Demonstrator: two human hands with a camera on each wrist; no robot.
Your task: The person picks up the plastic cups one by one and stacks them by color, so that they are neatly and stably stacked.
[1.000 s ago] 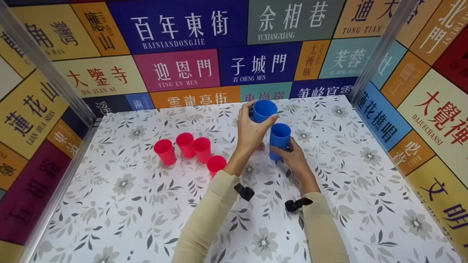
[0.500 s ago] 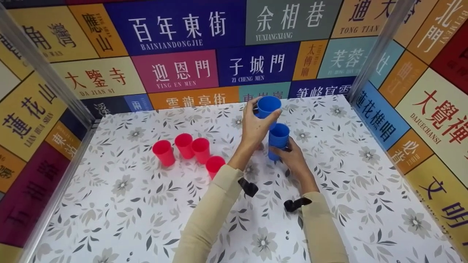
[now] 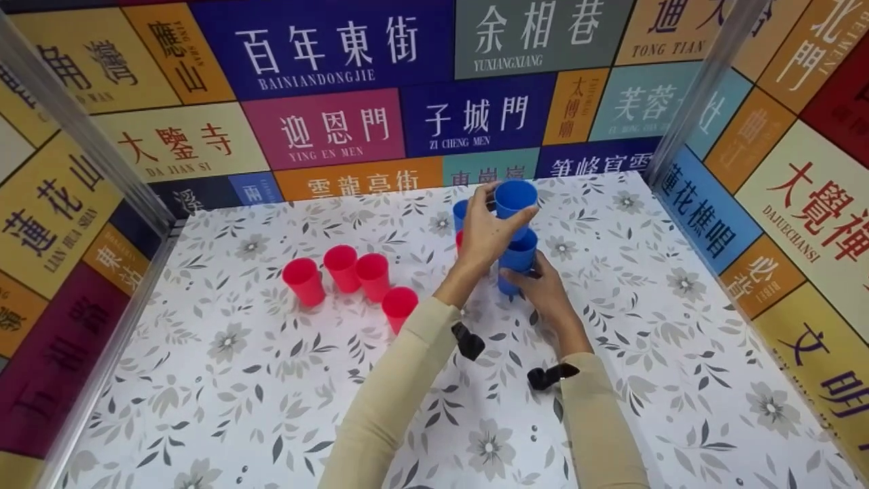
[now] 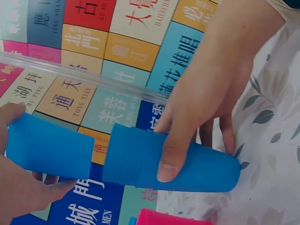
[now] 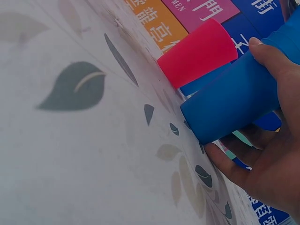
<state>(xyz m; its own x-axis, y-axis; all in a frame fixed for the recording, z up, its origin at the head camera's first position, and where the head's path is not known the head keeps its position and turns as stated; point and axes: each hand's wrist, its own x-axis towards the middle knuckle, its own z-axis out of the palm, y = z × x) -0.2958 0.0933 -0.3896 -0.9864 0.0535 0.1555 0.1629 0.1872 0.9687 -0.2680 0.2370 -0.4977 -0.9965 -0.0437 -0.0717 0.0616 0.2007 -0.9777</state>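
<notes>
My left hand [image 3: 490, 234] grips a single blue cup [image 3: 516, 198], raised right over a stack of nested blue cups [image 3: 519, 252]. Around that stack curl the fingers and thumb of my right hand [image 3: 548, 288]. Seen from the left wrist, the single cup [image 4: 51, 146] lines up with the mouth of the stack [image 4: 206, 166], a narrow gap between them. The stack's base [image 5: 201, 117] stands at the table surface in the right wrist view. Partly hidden behind my left hand are another blue cup [image 3: 459, 214] and a red cup [image 3: 459, 240].
Several red cups stand upright left of my hands: one at the far left [image 3: 303, 281], a pair in the middle [image 3: 341, 269] and a nearer one [image 3: 399, 309]. The floral-covered table [image 3: 271, 421] meets panels with printed signs [image 3: 326, 47] at back and sides.
My left hand has moved right with the blue cup, bringing it over the stack. Another blue cup and a red cup now show more behind that hand. My right hand stays on the stack.
</notes>
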